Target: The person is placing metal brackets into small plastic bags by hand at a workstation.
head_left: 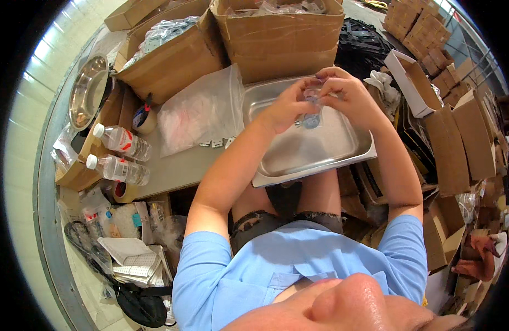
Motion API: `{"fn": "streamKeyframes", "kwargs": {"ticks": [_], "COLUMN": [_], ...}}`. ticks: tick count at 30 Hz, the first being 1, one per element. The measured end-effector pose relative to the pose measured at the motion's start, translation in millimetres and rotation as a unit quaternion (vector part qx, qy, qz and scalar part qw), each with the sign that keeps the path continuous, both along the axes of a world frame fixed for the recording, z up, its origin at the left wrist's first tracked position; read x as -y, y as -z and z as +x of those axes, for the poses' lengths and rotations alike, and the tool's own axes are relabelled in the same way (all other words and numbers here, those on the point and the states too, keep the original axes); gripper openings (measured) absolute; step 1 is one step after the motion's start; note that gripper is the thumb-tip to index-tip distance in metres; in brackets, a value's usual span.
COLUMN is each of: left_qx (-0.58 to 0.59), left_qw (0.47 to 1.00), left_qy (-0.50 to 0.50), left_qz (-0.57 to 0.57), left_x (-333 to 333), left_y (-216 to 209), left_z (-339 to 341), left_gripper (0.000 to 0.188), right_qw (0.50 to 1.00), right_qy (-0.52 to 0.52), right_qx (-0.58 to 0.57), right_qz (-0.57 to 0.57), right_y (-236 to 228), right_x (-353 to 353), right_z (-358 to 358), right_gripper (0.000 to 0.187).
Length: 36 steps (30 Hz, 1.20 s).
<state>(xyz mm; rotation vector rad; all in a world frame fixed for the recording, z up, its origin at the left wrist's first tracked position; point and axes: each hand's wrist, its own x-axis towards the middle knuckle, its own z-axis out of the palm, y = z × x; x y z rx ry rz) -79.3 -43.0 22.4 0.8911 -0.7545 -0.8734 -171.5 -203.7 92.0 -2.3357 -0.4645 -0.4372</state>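
Over the far part of a shallow metal tray [304, 157], both my hands are closed on a small transparent plastic bag [311, 120]. My left hand [294, 102] pinches it from the left, and my right hand [342, 91] grips near its top from the right. The bag hangs below my fingers; whatever is inside is too small to make out. Left of the tray lies a large transparent bag [196, 113] with pinkish-white contents. Small grey metal pieces [213, 143] rest beside it on the table.
Open cardboard boxes [279, 47] stand behind the tray, one [174, 47] holding bagged grey parts. Two plastic bottles [119, 170], a tape roll [145, 120] and a metal bowl [89, 91] are at left. Black parts [360, 41] and a white carton [411, 83] are at right.
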Motion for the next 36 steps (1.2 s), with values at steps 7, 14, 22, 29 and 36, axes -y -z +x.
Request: {"fn": "streamKeyframes", "kwargs": {"ticks": [7, 14, 22, 29, 36], "left_qx": [0.038, 0.087, 0.308, 0.323, 0.309], "left_qw": [0.991, 0.976, 0.914, 0.909, 0.894], "left_qy": [-0.108, -0.175, -0.219, -0.230, -0.310], "left_qz": [0.069, 0.099, 0.148, 0.131, 0.101], "left_x": [8, 9, -1, -24, -68], "left_y": [7, 4, -26, -45, -87], "left_z": [-1, -6, -22, -20, 46], "left_gripper": [0.026, 0.022, 0.018, 0.017, 0.014], "right_qw": [0.985, 0.967, 0.967, 0.979, 0.961], "right_qy": [0.107, 0.120, 0.006, -0.040, -0.063], "right_qx": [-0.123, -0.185, -0.186, -0.152, -0.171], "right_qz": [0.049, 0.124, 0.174, 0.133, 0.208], "right_y": [4, 2, 11, -9, 10], "right_x": [15, 13, 16, -5, 5], "right_z": [3, -5, -7, -12, 16], "right_gripper": [0.015, 0.009, 0.011, 0.014, 0.011]}}
